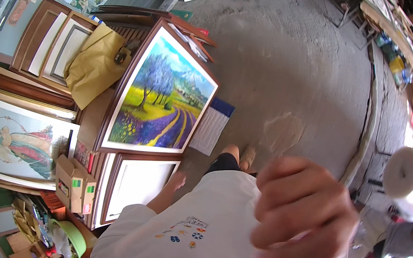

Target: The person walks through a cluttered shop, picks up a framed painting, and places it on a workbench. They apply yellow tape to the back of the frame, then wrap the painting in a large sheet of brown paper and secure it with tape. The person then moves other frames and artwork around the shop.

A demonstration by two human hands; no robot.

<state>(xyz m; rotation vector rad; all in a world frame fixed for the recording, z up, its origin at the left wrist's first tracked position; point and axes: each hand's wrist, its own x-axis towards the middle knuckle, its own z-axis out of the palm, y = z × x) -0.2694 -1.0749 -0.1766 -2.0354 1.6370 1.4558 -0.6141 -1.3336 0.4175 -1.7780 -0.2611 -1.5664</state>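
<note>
My right hand [305, 220] is raised close in front of my white shirt, blurred by motion. Its fingers curl toward the palm, and whatever they may hold is hidden. My left hand [175, 182] hangs low at my side, small and partly hidden, beside an empty-looking brown frame [142, 189] with a white inside. Just above it leans a framed landscape painting [164, 98] of a purple-flowered tree, a yellow meadow and a winding path. A white sheet with a blue edge [212, 127] lies on the floor by that painting.
Frames in brown wood [42, 41], a yellow-brown wrapping [95, 65], a framed religious picture [28, 146] and cardboard boxes [73, 183] crowd the left. A raised curb [365, 132] runs along the right. Beyond it are a white roll [404, 168] and another person [405, 239].
</note>
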